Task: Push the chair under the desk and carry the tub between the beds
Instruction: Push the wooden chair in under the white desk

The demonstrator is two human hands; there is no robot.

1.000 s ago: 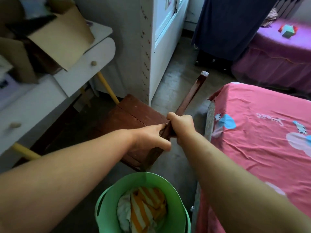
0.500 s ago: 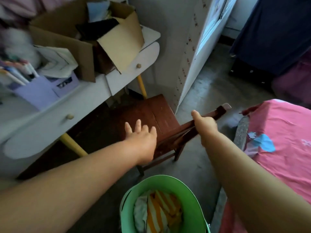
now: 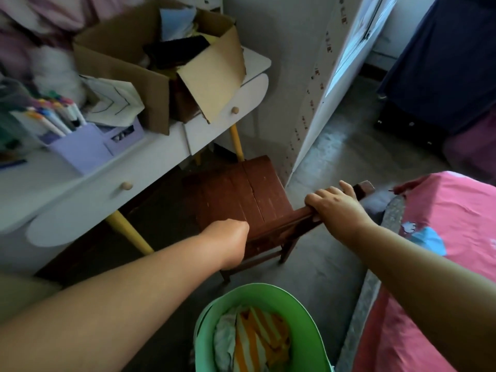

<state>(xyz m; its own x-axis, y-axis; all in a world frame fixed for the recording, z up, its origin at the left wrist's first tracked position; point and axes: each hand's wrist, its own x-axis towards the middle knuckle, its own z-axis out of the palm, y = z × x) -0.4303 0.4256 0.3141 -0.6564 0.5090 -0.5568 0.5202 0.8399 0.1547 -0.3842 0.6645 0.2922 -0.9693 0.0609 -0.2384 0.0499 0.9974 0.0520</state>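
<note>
A dark brown wooden chair (image 3: 241, 189) stands on the floor with the front of its seat under the white desk (image 3: 94, 189). My right hand (image 3: 332, 208) grips the right part of the chair's top back rail, fingers wrapped over it. My left hand (image 3: 230, 237) is bent down over the left end of the same rail, its fingers hidden behind the wood. A green tub (image 3: 209, 318) holding orange-striped and white cloth sits on the floor just below my arms, beside the pink bed (image 3: 442, 237).
The desk has yellow legs (image 3: 128, 237) and carries an open cardboard box (image 3: 123, 68) and a purple pen holder (image 3: 80, 149). A white wardrobe (image 3: 308, 76) stands right of the desk. A purple bed (image 3: 472, 149) and dark blue cloth (image 3: 442, 55) lie beyond a strip of concrete floor (image 3: 343, 146).
The chair went from tilted to standing level and moved closer to the desk. My left hand let go, opened, then came down on the rail's left end. My right hand slid along the rail.
</note>
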